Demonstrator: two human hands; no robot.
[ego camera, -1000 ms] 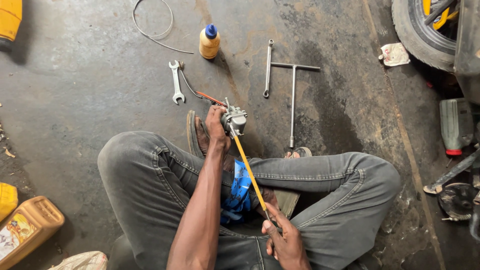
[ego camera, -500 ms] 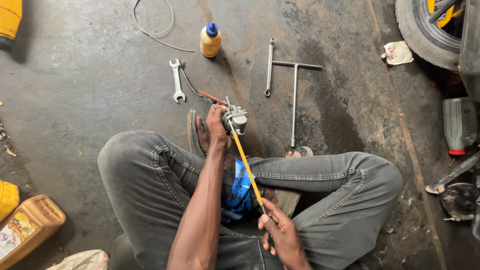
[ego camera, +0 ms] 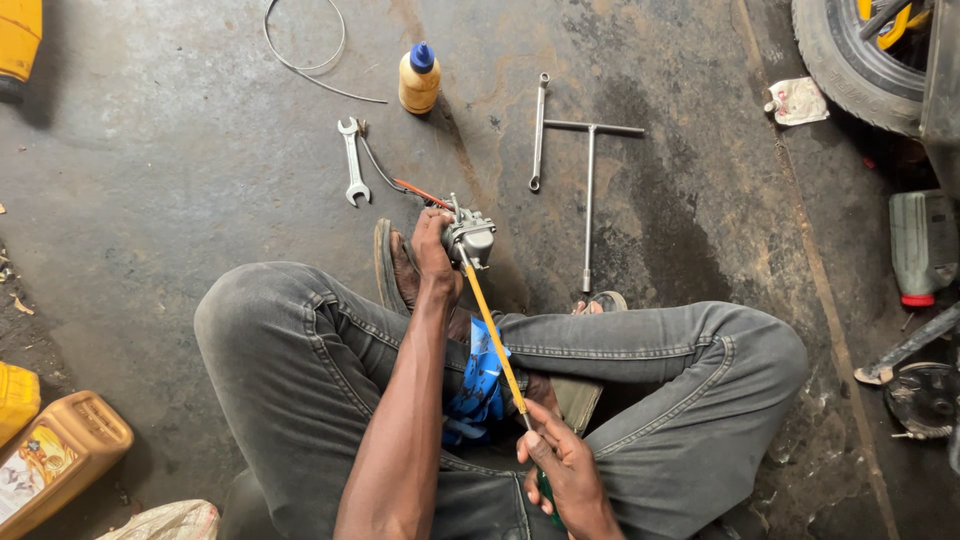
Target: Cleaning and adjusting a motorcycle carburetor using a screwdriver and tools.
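I sit cross-legged on a concrete floor in grey jeans. My left hand (ego camera: 432, 245) grips a small grey metal carburettor (ego camera: 470, 238) held out over my left foot. My right hand (ego camera: 560, 465) is closed on the dark green handle of a long screwdriver with a yellow shaft (ego camera: 492, 335); the tip rests against the underside of the carburettor. A blue cloth (ego camera: 480, 385) lies in my lap under the shaft.
On the floor ahead lie an open-ended spanner (ego camera: 351, 160), a yellow bottle with a blue cap (ego camera: 419, 78), a ring spanner (ego camera: 539, 130), a T-handle wrench (ego camera: 590, 185) and a loose wire (ego camera: 305, 50). A tyre (ego camera: 850, 55) is top right; a yellow jerrycan (ego camera: 55, 460) is bottom left.
My right hand has shifted slightly on the screwdriver handle. My left hand and the carburettor stay where they were.
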